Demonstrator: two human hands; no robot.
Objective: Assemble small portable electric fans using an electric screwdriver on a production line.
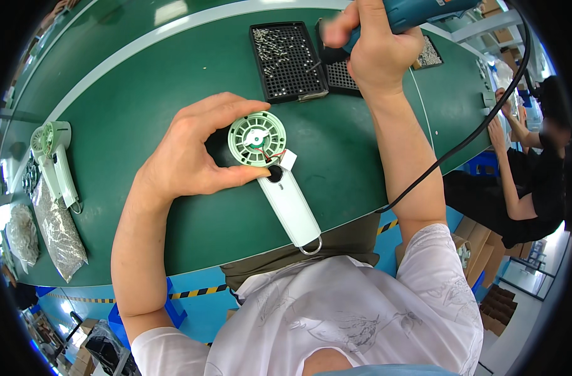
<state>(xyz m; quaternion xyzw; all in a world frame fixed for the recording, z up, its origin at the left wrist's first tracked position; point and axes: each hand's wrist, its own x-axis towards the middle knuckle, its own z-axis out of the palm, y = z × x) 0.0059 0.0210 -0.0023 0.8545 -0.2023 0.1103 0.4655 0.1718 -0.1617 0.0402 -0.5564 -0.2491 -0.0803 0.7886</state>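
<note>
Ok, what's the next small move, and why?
Probably ease the driver onto one of the likely screws in the left tray: the right hand already holds it close beside that tray, while the left hand steadies the fan head.

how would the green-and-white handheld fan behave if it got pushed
The handheld fan would probably slide rather than roll, since its long handle juts from the round head. Exposed thin wires look fragile and might snag.

Left hand point(188, 144) on handheld fan point(283, 191)
</note>
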